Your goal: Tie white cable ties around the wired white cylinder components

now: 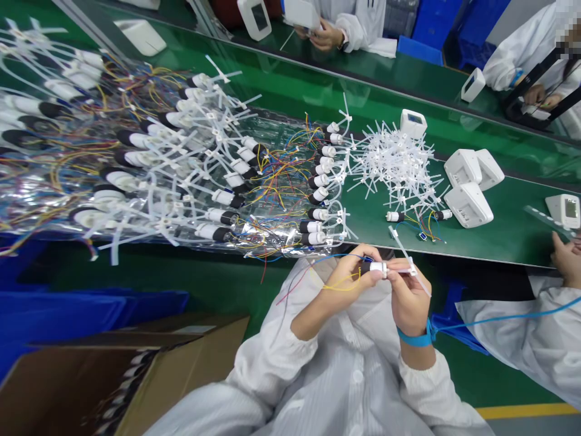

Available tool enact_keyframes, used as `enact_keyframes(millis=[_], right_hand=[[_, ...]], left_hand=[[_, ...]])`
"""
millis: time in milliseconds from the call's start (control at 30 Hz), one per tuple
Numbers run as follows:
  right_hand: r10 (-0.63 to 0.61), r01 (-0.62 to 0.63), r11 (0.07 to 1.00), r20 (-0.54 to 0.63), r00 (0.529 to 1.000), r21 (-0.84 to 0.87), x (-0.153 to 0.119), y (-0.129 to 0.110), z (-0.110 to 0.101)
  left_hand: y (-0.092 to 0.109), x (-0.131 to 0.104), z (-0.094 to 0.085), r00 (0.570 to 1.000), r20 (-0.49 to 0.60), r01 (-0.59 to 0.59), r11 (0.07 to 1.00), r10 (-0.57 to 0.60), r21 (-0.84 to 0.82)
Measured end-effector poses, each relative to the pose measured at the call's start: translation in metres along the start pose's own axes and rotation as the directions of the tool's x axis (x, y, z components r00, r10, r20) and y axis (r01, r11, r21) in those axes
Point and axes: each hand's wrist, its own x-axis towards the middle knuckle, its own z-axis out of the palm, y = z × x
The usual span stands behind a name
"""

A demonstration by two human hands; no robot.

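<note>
Close to my body, at the table's near edge, my left hand (351, 278) grips a small black and white cylinder (377, 269) with yellow, blue and red wires trailing to the left. Against the cylinder's white end, my right hand (407, 297) pinches a white tube piece with a small connector (412, 270). A blue band circles my right wrist. Just beyond my hands, a loose cylinder (395, 216) with wires lies on the green table (363, 233). Farther back is a heap of white tube pieces (397, 157).
Rows of wired cylinders (218, 197) on clear plastic fill the left. White device housings (468, 204) stand at the right. An open cardboard box (195, 363) is at lower left. Co-workers' hands (325, 35) show across the table and a person's hand (566, 260) at far right.
</note>
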Motion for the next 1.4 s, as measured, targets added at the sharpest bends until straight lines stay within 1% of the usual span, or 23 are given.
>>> enact_keyframes(millis=[67,100,167,233,300,333,433,567,667,800,900,967,1067,1133,1300,1400], right_hand=[[0.017,-0.017,0.998,0.002,1.0,0.054,0.0,0.003,-0.002],[0.019,-0.02,0.998,0.007,1.0,0.066,0.0,0.004,-0.003],[0.014,-0.015,0.998,0.021,1.0,0.063,0.0,0.003,-0.005],[-0.004,0.003,0.999,0.035,0.999,0.04,-0.001,-0.001,-0.007],[-0.03,0.03,1.0,0.054,0.998,0.003,-0.001,-0.006,-0.008],[-0.047,0.049,0.999,0.063,0.997,-0.02,-0.001,-0.009,-0.008],[-0.118,0.128,0.987,0.101,0.988,-0.095,-0.001,-0.017,-0.011],[-0.21,0.232,0.957,0.134,0.968,-0.174,0.0,-0.022,-0.016],[-0.238,0.266,0.946,0.161,0.958,-0.183,-0.001,-0.024,-0.022],[-0.252,0.292,0.946,0.248,0.935,-0.14,0.001,-0.028,-0.031],[-0.212,0.266,0.953,0.31,0.927,-0.142,0.005,-0.028,-0.037],[-0.192,0.251,0.954,0.308,0.932,-0.166,0.008,-0.026,-0.038],[-0.185,0.227,0.963,0.252,0.95,-0.145,0.009,-0.019,-0.036],[-0.143,0.167,0.981,0.214,0.966,-0.1,0.008,-0.015,-0.034],[0.009,-0.016,0.999,0.14,0.99,0.043,0.0,-0.009,-0.022],[0.062,-0.073,0.99,0.093,0.994,0.121,-0.004,-0.008,-0.013]], left_hand=[[0.004,-0.001,-0.008,0.996,0.057,-0.077,0.995,0.073,0.062],[0.006,-0.002,-0.011,0.993,0.069,-0.096,0.992,0.091,0.08],[0.011,-0.005,-0.016,0.995,0.084,-0.068,0.995,0.062,0.073],[0.014,-0.009,-0.017,0.996,0.09,0.008,1.0,-0.011,0.03],[0.016,-0.012,-0.017,0.995,0.078,0.056,0.998,-0.056,-0.001],[0.016,-0.013,-0.017,0.996,0.064,0.056,0.998,-0.056,-0.002],[0.016,-0.015,-0.017,1.0,0.024,-0.005,1.0,0.005,0.015],[0.015,-0.02,-0.015,0.999,0.013,-0.052,0.999,0.052,-0.012],[0.015,-0.024,-0.012,0.998,0.015,-0.053,0.998,0.054,-0.034],[0.015,-0.027,-0.01,0.995,0.062,-0.079,0.996,0.082,-0.048],[0.013,-0.025,-0.008,0.995,0.066,-0.077,0.996,0.079,-0.034],[0.01,-0.022,-0.007,0.998,0.04,-0.038,0.999,0.039,-0.033],[0.005,-0.02,-0.004,0.999,0.009,0.043,0.996,-0.042,-0.078],[0.001,-0.019,-0.003,0.997,-0.002,0.075,0.992,-0.075,-0.104],[-0.006,-0.021,-0.002,0.997,-0.014,0.069,0.995,-0.07,-0.07],[-0.007,-0.021,-0.001,0.998,-0.025,0.059,0.996,-0.061,-0.073]])
